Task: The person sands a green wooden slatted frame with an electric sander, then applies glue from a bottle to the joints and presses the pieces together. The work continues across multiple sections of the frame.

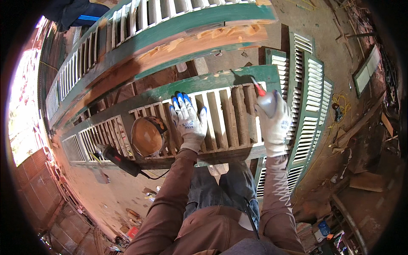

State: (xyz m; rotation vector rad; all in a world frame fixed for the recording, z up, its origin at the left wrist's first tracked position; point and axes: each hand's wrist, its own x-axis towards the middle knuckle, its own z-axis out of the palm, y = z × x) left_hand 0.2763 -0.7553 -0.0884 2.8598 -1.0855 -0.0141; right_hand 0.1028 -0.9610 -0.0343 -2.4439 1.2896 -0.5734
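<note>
My left hand (189, 121), in a white glove with blue fingertips, lies flat with its fingers stretched on the slats of a green louvred shutter (208, 83). My right hand (277, 125), gloved the same way, is wrapped round a whitish squeeze bottle (266, 104) with a red cap and thin nozzle. The bottle is tilted, its nozzle pointing away from me over the shutter's right end. Just left of my left hand, a round tin (165, 132) of orange-brown paste rests on the slats. Some slats are white, others bare brownish wood.
A black and red corded power tool (123, 162) lies on the shutter's near left edge. Beyond stands another long green shutter (204, 26) with bare wood patches. More green-framed shutters (301, 102) lean at the right. A yellow cord (340, 102) lies on the floor.
</note>
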